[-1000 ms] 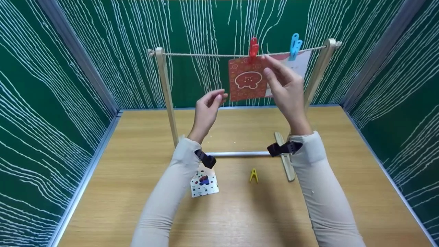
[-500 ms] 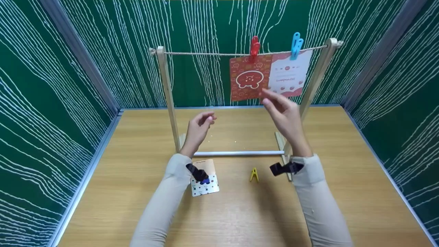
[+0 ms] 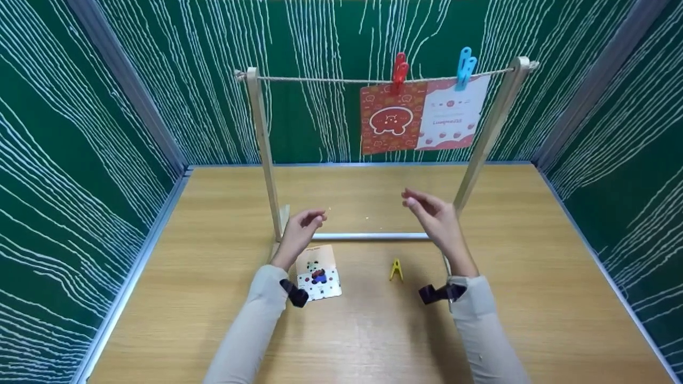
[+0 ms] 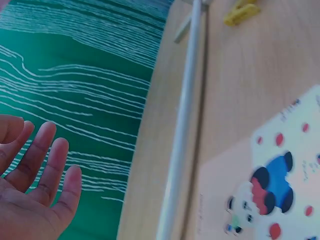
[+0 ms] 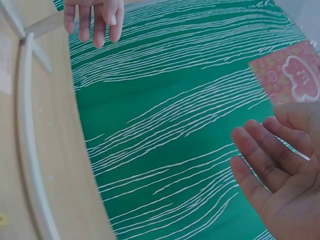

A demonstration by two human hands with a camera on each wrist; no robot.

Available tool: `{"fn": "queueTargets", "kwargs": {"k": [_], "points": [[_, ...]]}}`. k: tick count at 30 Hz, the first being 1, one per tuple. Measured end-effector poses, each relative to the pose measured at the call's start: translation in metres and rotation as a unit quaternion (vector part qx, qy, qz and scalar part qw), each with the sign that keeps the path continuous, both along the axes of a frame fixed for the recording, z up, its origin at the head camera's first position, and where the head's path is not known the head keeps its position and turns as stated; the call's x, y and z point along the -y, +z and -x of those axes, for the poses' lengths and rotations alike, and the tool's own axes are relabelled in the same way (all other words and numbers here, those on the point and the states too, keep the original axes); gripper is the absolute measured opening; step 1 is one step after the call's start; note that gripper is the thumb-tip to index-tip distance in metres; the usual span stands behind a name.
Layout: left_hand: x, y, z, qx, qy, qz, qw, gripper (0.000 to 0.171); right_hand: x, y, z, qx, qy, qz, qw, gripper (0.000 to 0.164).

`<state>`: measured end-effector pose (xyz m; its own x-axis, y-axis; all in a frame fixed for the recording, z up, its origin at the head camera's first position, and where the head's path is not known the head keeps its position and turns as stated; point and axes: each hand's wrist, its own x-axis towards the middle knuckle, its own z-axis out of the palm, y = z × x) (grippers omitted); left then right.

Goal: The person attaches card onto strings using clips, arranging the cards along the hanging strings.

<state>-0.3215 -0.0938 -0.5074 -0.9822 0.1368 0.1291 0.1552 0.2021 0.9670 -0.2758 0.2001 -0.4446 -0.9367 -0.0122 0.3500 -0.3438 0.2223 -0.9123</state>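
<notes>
Green wood-grain walls, light wooden tabletop (image 3: 512, 277). Both grips empty, fingers loosely spread: left hand (image 3: 299, 234), right hand (image 3: 440, 224). Small white dotted bear card (image 3: 318, 273) lies flat just below the left hand. Small yellow plastic clothespin (image 3: 395, 270) lies between the hands, slightly nearer the right, long axis pointing away.

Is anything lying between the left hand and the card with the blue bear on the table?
Nothing visible. The left hand hovers empty just above and behind the bear card, which lies flat on the table with open air between them. The rack's metal bar runs behind the card, not across the path.
</notes>
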Motion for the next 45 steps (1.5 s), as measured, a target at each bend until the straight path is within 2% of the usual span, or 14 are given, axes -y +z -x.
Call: {"fn": "queueTargets", "kwargs": {"k": [7,10,11,16,20,27,32,35,40,45], "points": [[0.014,-0.029,-0.011,0.016,0.017,0.052,0.9984,0.026,-0.011,-0.033,-0.006,0.079,-0.010,-0.039,0.996,0.043],[0.019,-0.041,-0.016,0.020,0.023,0.079,0.9964,0.025,-0.013,-0.048,-0.010,0.097,-0.024,-0.028,0.995,0.040],[0.021,-0.045,-0.017,0.016,0.025,0.088,0.9957,0.025,-0.011,-0.049,-0.013,0.105,-0.030,-0.029,0.994,0.038],[0.028,-0.060,-0.021,-0.019,0.037,0.104,0.9937,0.025,-0.009,-0.076,-0.017,0.129,-0.058,-0.042,0.989,0.033],[0.032,-0.068,-0.021,-0.015,0.056,0.118,0.9913,0.027,-0.007,-0.100,-0.019,0.147,-0.072,-0.054,0.985,0.032],[0.040,-0.079,-0.021,0.029,0.065,0.128,0.9892,0.028,-0.006,-0.124,-0.025,0.190,-0.077,-0.052,0.977,0.036],[0.045,-0.083,-0.017,0.041,0.064,0.129,0.9887,0.030,-0.003,-0.136,-0.028,0.219,-0.081,-0.044,0.971,0.035],[0.047,-0.084,-0.016,0.065,0.059,0.136,0.9868,0.032,0.000,-0.143,-0.029,0.228,-0.083,-0.061,0.968,0.036],[0.049,-0.081,-0.016,0.117,0.036,0.165,0.9788,0.040,0.002,-0.152,-0.031,0.237,-0.079,-0.089,0.964,0.041],[0.053,-0.077,-0.015,0.118,0.001,0.190,0.9747,0.046,0.003,-0.159,-0.031,0.248,-0.069,-0.083,0.963,0.042]]}}
